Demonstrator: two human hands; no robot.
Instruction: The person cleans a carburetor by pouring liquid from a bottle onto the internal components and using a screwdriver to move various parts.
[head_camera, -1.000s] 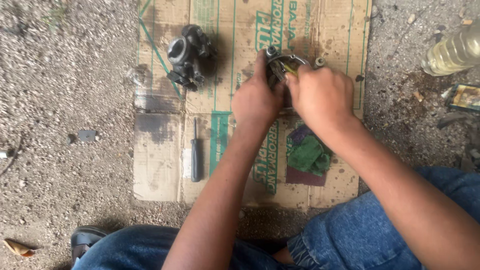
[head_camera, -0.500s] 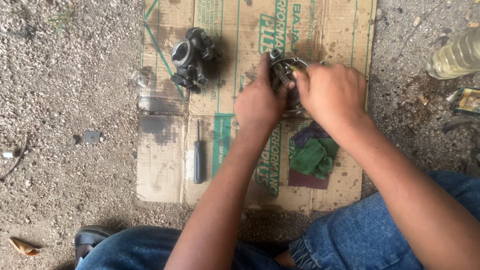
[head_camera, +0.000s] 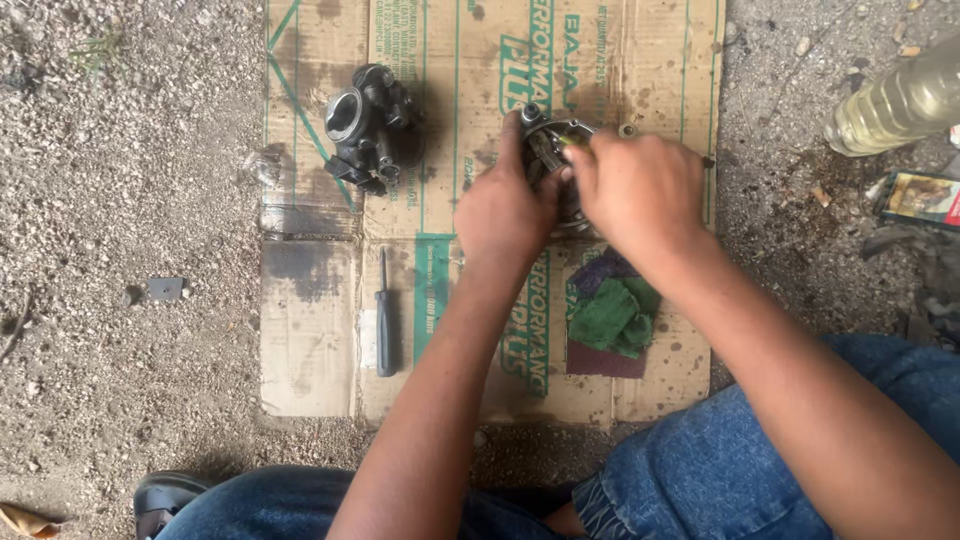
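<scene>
A round metal part (head_camera: 553, 150) sits in the upper middle of the frame on a flattened cardboard sheet (head_camera: 320, 330), caught between both hands. The left hand (head_camera: 505, 212) wraps around its left side, thumb up along the rim, fingers closed on it. The right hand (head_camera: 640, 190) covers its right side from above, fingertips pinched narrow on something small and yellowish at the part's top; what exactly cannot be told. To the upper left lies a black engine part (head_camera: 368, 128), well apart. A black screwdriver (head_camera: 384, 315) lies left of the left forearm, and a green rag (head_camera: 612, 318) just below the right wrist. A plastic bottle (head_camera: 900, 105) lies at the upper right edge.
</scene>
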